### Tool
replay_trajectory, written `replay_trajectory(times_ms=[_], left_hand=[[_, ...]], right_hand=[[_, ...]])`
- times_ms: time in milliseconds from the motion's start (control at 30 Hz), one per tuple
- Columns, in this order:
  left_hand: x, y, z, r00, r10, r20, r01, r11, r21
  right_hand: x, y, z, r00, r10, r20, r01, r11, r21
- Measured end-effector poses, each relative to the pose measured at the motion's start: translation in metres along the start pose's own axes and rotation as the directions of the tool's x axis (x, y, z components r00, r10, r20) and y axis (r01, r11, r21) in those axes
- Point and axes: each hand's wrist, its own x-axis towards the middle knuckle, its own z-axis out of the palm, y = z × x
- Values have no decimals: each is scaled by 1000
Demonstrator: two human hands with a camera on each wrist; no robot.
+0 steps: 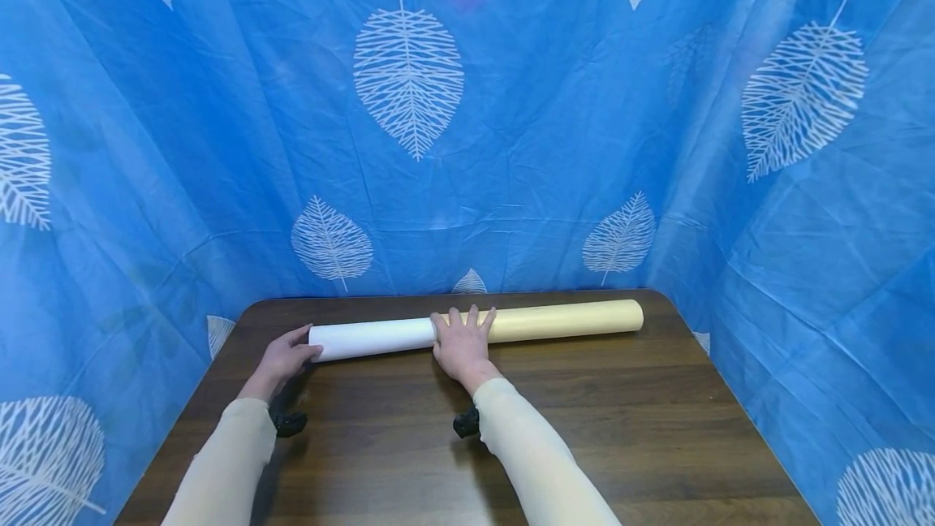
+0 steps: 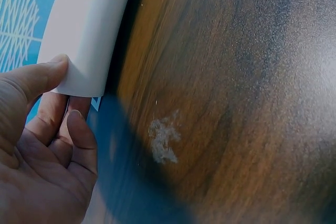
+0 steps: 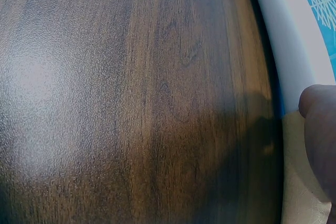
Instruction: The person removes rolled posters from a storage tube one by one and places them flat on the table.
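Observation:
A long roll lies across the far part of the table, white on the left and pale yellow on the right. My left hand [image 1: 283,357] holds the left end of the white roll [image 1: 374,338]. In the left wrist view its thumb [image 2: 60,72] presses on the outer surface while other fingers reach into the open end. Where white meets yellow, my right hand [image 1: 463,345] rests on top with fingers spread. Its thumb [image 3: 318,114] lies across that seam in the right wrist view. To the right extends the pale yellow roll [image 1: 566,321].
The brown wooden table [image 1: 628,420] has rounded far corners. A blue curtain [image 1: 511,104] with white leaf prints hangs behind it and along both sides. A whitish smudge [image 2: 164,140] marks the tabletop near the left hand.

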Motion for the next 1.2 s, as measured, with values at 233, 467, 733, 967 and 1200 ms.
replay_trajectory(times_ms=[233, 467, 733, 967, 1200], left_hand=[[-1, 1, -1, 1000, 8, 11, -8, 1000, -14], [-2, 2, -1, 1000, 3, 8, -2, 1000, -18], [-1, 3, -1, 1000, -6, 15, 7, 1000, -18], [-1, 3, -1, 1000, -2, 14, 2, 1000, -27], [-1, 2, -2, 1000, -1, 3, 1, 1000, -19]], right_hand=[[-1, 0, 0, 1000, -3, 0, 3, 1000, -3], [-1, 0, -1, 1000, -5, -4, 5, 1000, -8], [-1, 0, -2, 1000, -2, 1, 2, 1000, -8], [-1, 0, -2, 1000, -1, -5, 1, 1000, -1], [-1, 0, -1, 999, -5, -37, 4, 1000, -5]])
